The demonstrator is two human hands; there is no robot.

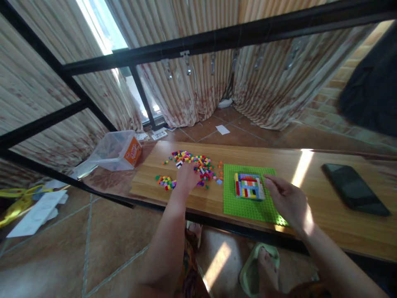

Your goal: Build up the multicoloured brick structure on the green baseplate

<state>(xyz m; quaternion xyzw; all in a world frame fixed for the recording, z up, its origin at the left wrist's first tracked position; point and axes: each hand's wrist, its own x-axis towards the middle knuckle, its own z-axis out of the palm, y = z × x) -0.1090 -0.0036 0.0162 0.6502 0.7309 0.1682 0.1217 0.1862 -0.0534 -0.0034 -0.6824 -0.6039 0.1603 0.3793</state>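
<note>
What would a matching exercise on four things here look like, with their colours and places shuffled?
1. Baseplate
2. Phone
3. Loose bricks
4. Plastic tub

A. Mixed colours, around the left hand
B. See-through, with an orange label
C. Green, beneath the brick build
D. Dark, right of the right hand

Pairs: 1-C, 2-D, 3-A, 4-B

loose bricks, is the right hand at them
No, the left hand is at the loose bricks; the right hand is at the green board.
</note>
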